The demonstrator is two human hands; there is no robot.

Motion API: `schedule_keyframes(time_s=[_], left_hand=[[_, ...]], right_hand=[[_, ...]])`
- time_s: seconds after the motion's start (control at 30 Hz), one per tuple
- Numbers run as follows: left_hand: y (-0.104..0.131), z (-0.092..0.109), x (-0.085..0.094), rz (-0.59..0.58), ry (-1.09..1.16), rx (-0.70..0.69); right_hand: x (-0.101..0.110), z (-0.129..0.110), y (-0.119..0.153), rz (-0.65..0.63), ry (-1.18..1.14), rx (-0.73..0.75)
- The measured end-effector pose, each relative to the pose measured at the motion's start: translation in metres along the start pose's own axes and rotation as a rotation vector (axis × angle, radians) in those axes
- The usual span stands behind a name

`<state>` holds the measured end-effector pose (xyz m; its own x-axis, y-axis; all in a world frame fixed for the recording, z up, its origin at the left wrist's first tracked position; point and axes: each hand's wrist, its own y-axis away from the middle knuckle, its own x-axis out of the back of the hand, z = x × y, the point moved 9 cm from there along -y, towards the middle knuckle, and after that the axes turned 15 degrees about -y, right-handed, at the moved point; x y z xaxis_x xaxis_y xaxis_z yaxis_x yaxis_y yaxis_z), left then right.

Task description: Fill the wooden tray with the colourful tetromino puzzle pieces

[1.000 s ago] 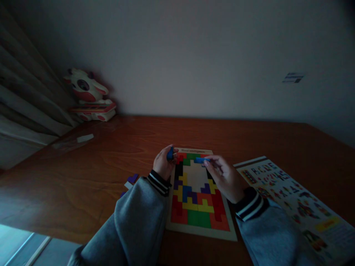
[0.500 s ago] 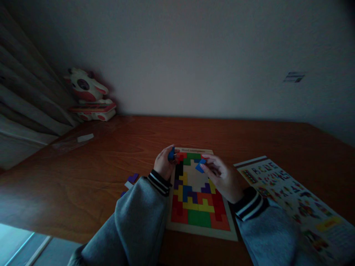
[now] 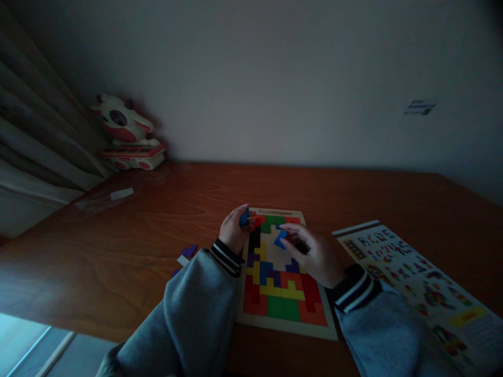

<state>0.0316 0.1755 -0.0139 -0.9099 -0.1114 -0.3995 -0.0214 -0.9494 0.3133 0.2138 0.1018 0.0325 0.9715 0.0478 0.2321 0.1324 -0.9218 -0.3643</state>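
Observation:
Between the fingertips of my right hand [image 3: 310, 251] is a blue puzzle piece [image 3: 280, 239], held over the bare middle of the wooden puzzle board [image 3: 291, 329]. My left hand [image 3: 234, 229] is closed around dark blue puzzle pieces [image 3: 244, 217] at the board's upper left edge; their full shape is hidden by the fingers. Red, green, yellow, purple, blue, black and orange pieces fill the board's lower part and much of its border. Part of the right side is covered by my right hand.
Left of the board, beside my sleeve, lie loose purple pieces [image 3: 189, 251] and a white piece [image 3: 183, 260]. A printed pattern sheet [image 3: 416, 283] lies to the right. At the back left stand a cow-shaped toy [image 3: 129, 133] and a clear plastic wrapper [image 3: 104, 201].
My right hand has moved slightly down and left with the blue piece, which has turned a little. My left hand stays almost where it was.

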Motion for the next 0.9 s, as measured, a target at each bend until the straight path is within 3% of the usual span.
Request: schedule_keyframes(time_s=[0.13,0.37,0.9], left_hand=[[0.000,-0.001,-0.002,-0.024,0.012,0.000],[-0.002,0.000,-0.001,-0.010,-0.005,-0.014],[0.002,0.002,-0.003,-0.017,-0.031,-0.019]], right_hand=[[-0.003,-0.001,0.000,-0.044,-0.012,-0.015],[-0.019,-0.002,0.004,-0.252,0.041,-0.052],[-0.029,-0.013,0.006,-0.318,0.466,0.183]])
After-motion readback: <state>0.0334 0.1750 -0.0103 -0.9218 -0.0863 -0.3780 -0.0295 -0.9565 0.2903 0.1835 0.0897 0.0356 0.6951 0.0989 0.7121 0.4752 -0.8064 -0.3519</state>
